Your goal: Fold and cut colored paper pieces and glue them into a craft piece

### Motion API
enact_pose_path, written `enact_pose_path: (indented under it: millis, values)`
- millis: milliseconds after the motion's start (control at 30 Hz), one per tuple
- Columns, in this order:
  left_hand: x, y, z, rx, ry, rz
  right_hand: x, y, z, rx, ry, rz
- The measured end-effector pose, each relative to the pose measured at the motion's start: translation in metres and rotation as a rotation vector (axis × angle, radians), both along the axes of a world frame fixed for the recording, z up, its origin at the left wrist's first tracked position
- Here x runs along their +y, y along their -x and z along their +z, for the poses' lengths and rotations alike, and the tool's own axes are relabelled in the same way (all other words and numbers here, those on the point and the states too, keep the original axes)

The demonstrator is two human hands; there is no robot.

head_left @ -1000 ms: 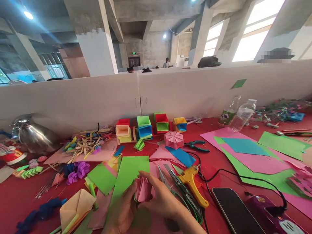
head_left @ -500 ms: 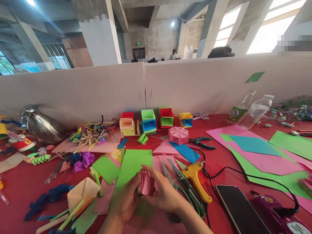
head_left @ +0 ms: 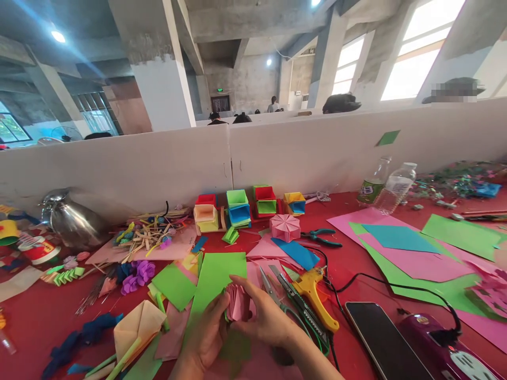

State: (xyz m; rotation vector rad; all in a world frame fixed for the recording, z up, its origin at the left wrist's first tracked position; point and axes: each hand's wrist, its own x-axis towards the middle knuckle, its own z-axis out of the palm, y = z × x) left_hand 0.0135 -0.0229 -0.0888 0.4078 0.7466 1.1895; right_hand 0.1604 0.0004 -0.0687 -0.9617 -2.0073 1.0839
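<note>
A small stack of folded pink paper is held between my two hands, over a green sheet on the red table. My left hand is closed on its left side. Fingers and thumb of my right hand are curved round its top and right side. Scissors, a cutter knife and a yellow glue gun lie just right of my right hand. Behind them sits a pink folded paper piece beside a blue paper strip.
Folded coloured boxes stand near the white partition. A metal jug is at the left, two bottles at the back right. At the right lie a phone, a purple power strip and a black cable.
The camera view has tilted up and turned slightly right, so the table items appear lower and further left. Both hands keep nearly the same hold on the pink stack.
</note>
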Motion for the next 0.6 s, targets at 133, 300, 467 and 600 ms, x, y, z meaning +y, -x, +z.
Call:
enact_pose_path:
  millis: [133,300,467,600]
  values:
    - [0.0003,-0.0013,0.0020,-0.018,-0.014,-0.003,-0.0010,0.0006,0.0001,-0.018,-0.002,0.010]
    - [-0.0006,-0.0015,0.0049,-0.031,-0.019,-0.055,-0.0018,0.0017,0.0002,-0.037,-0.008,0.016]
    - [-0.0002,-0.0006,0.0060,-0.006,-0.010,-0.038,-0.0036,0.0026,0.0019,-0.060,0.002,0.025]
    - [-0.0003,0.0015,0.0027,-0.015,-0.043,-0.069,-0.0049,0.0030,0.0037,-0.074,0.012,0.029]
